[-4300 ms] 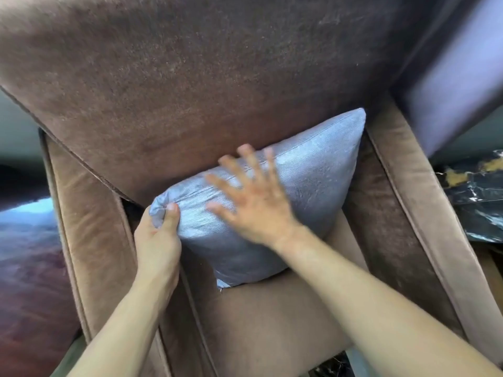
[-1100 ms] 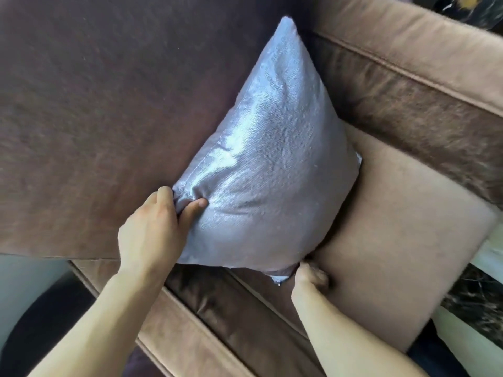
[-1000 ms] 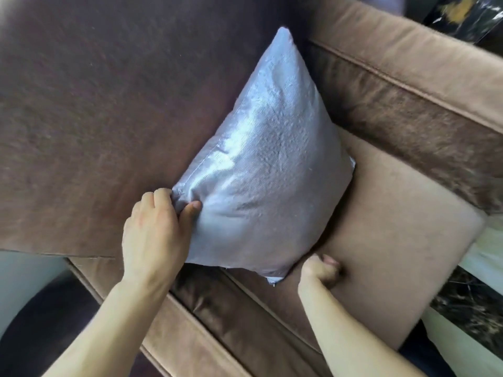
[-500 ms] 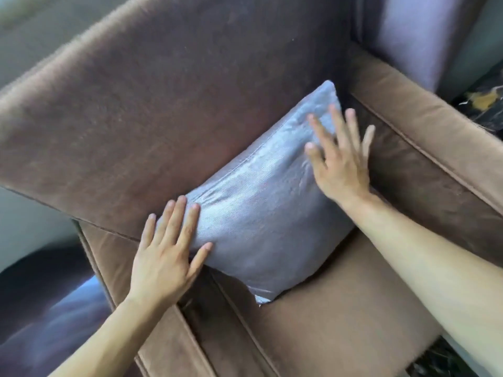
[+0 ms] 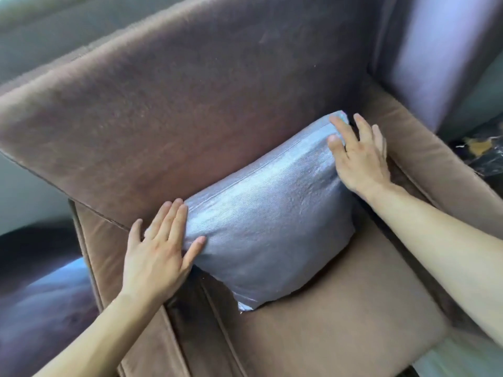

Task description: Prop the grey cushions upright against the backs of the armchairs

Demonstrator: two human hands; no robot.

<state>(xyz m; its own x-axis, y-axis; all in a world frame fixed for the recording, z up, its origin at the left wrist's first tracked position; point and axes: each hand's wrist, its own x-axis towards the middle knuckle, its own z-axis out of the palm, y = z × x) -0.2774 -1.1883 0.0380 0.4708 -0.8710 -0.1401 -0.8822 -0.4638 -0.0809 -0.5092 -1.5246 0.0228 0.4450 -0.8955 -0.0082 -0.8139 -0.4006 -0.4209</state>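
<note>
Your left hand [image 5: 155, 257], 7 o'clock: flat, fingers spread, pressing cushion's left edge, gripping nothing. Grey cushion [image 5: 266, 227], centre: standing on seat cushion [image 5: 340, 330], leaning against brown armchair back [image 5: 204, 104]. Your right hand [image 5: 359, 159], 2 o'clock: flat against upper right corner, no grasp. This cushion looks nearly done; release remains. Other armchairs unseen.

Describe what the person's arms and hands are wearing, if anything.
Nothing that shows. Both forearms are bare as far as the picture reaches, with no sleeve or cuff in view. The left hand and right hand wear no gloves, and no ring, watch or bracelet is visible on either.
</note>
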